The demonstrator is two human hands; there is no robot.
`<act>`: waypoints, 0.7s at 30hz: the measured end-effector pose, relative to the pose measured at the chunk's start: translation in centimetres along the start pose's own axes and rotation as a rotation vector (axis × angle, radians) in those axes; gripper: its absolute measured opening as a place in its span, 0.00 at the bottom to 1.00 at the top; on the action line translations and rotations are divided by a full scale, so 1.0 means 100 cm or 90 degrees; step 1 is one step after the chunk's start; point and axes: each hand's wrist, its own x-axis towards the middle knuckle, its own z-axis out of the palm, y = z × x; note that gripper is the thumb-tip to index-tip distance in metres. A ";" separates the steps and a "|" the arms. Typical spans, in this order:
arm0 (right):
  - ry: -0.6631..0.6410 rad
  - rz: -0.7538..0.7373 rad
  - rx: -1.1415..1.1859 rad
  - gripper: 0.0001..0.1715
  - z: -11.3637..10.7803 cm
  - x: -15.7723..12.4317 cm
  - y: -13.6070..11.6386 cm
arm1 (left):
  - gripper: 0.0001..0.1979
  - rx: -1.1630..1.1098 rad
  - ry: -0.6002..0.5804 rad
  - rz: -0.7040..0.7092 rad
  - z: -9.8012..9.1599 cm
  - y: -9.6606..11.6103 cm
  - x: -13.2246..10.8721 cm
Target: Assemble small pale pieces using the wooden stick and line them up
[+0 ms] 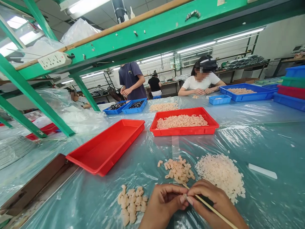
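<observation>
My left hand point(164, 203) and my right hand point(214, 202) meet at the table's near edge, fingertips pinched together over a small beige plastic piece point(184, 196). A thin wooden stick point(212, 208) runs through the right hand's closed fingers and points toward that piece. Just beyond the hands lies a heap of beige pieces point(178, 170). To its right lies a pile of small white parts point(220, 175). A third cluster of beige pieces point(131, 202) sits left of my left hand.
An empty red tray point(107, 146) and a red tray point(186, 130) of beige pieces stand further back on the plastic-covered table. Blue trays point(245, 92) sit beyond, where other people work. A green frame point(35, 95) rises at the left. A white strip point(262, 171) lies at the right.
</observation>
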 end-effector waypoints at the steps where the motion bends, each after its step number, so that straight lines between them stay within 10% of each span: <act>1: -0.002 0.008 -0.009 0.09 0.000 0.000 0.000 | 0.16 -0.006 0.002 0.006 0.001 -0.002 0.001; 15: -0.001 -0.016 -0.137 0.10 -0.003 0.003 -0.009 | 0.14 0.033 0.022 0.047 0.002 -0.003 -0.002; 21: 0.075 0.012 -0.340 0.07 -0.048 0.010 0.003 | 0.05 0.343 0.077 0.159 0.001 0.002 -0.006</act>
